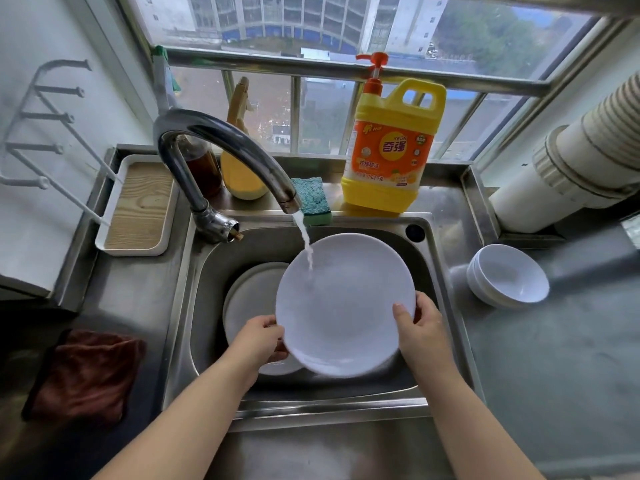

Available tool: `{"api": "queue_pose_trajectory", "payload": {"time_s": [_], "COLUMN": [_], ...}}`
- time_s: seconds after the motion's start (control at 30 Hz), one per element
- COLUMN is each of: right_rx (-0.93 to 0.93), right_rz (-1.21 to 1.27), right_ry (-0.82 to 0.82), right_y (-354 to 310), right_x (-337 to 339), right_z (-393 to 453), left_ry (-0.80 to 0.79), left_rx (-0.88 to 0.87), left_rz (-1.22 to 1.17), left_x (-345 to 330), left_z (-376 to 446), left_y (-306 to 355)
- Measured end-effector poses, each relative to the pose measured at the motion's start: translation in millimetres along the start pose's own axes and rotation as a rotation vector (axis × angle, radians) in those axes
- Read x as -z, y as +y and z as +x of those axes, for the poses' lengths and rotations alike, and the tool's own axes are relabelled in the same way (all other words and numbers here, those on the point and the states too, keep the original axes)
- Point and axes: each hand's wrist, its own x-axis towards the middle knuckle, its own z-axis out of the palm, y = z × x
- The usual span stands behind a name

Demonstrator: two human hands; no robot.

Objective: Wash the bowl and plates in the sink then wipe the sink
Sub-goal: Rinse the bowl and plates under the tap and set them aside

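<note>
While water is running from the tap [221, 157], left hand [258, 336] and right hand [420, 327] are pinching the white plate [343, 306] by opposite rims over the sink [446, 306]; stiff, wet, likely slippery, breakable; rims giving best purchase.

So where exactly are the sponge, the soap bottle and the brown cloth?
sponge [311, 199]: head view, middle of its blue top.
soap bottle [393, 150]: head view, on the orange label.
brown cloth [86, 372]: head view, centre of the cloth.
</note>
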Motion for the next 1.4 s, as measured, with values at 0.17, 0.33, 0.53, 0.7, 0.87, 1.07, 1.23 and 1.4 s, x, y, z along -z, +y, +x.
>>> {"api": "queue_pose_trajectory", "payload": {"time_s": [0.17, 0.33, 0.53, 0.7, 0.87, 1.07, 1.23, 1.4], "right_rx": [0.292, 0.693, 0.973, 0.816, 0.329, -0.438, -0.751, -0.878], "right_rz": [-0.231, -0.59, -0.544, -0.431, -0.356, 0.09, 0.537, 0.641], "right_ry": [0.103, 0.126, 0.049, -0.105, -0.154, -0.13, -0.142, -0.133], "right_y": [0, -2, 16, 34, 40, 34, 28, 26], "right_x": [-6, -25, -40, -38, -35, -33, -36, -35], "right_z": [-3, -9, -13, -8, -12, 1, 8, 14], "left_ry": [0.052, -0.039, -0.053, -0.049, -0.077, -0.11, -0.153, -0.163], "left_rx": [-0.095, 0.011, 0.137, 0.071, -0.039, -0.085, -0.11, -0.152], "left_rz": [0.036, -0.464, -0.75, -0.755, -0.709, -0.669, -0.658, -0.638], "left_x": [-1, 0, 9, 14, 17, 15, 5, -3], "left_z": [8, 1, -6, -12, -14, -16, -20, -23], "left_y": [7, 28, 31, 26, 17, 9, 7, 11]}}
